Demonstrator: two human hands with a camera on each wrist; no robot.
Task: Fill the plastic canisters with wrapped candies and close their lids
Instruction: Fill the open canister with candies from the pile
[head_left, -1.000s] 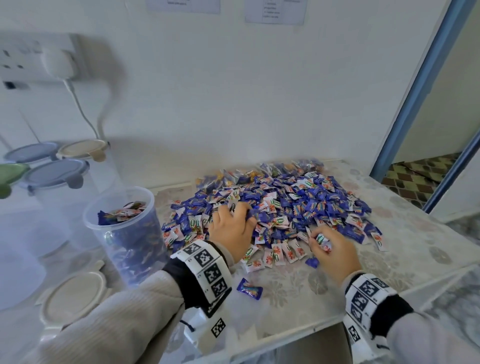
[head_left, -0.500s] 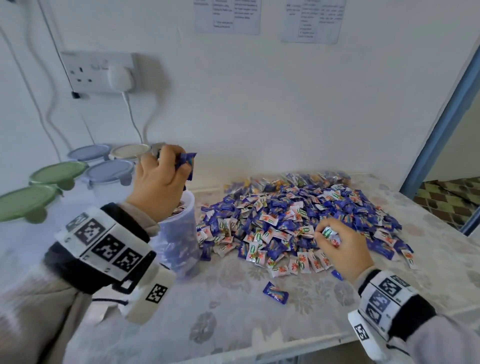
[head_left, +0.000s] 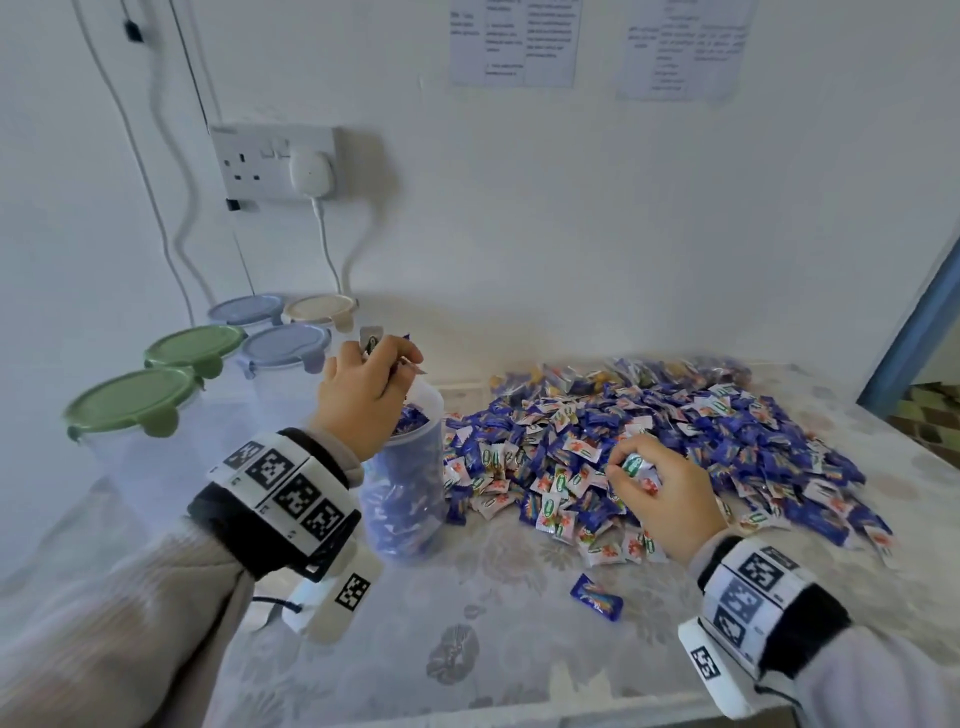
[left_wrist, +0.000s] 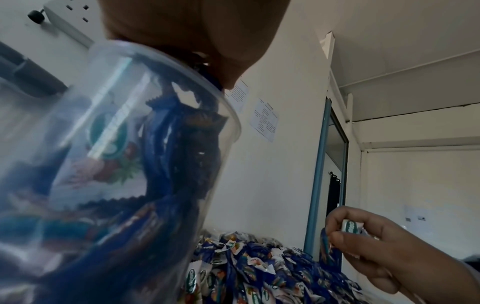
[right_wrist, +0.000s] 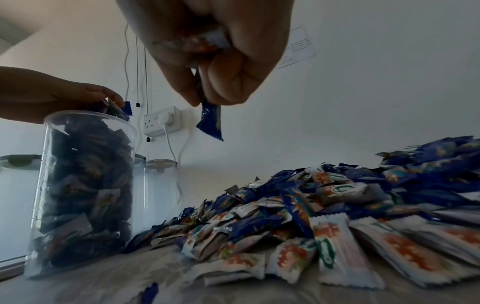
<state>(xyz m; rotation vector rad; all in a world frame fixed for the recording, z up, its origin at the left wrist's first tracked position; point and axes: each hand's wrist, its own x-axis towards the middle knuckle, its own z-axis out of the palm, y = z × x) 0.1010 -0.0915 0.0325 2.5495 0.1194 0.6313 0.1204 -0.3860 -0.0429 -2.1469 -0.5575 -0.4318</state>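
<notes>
An open clear plastic canister (head_left: 410, 483) (right_wrist: 83, 191) (left_wrist: 109, 164), nearly full of blue and white wrapped candies, stands left of a big candy pile (head_left: 670, 441) (right_wrist: 337, 209). My left hand (head_left: 363, 395) (right_wrist: 78, 94) hovers over its mouth, fingers curled round a bunch of candies. My right hand (head_left: 660, 488) (left_wrist: 376, 242) (right_wrist: 213, 51) is at the pile's near edge, gripping several candies, one blue wrapper (right_wrist: 211, 123) hanging from it.
Closed canisters with green lids (head_left: 132, 402), blue lids (head_left: 285, 345) and a beige lid (head_left: 319, 309) stand at the back left by the wall. One stray blue candy (head_left: 596, 597) lies on the patterned tabletop (head_left: 493, 649). A socket with a plugged cable (head_left: 311, 176) is above.
My left hand left the pile with a handful of candies and rose to the canister's mouth. The right hand stayed at the pile's edge, holding its candies. The head view tilted up.
</notes>
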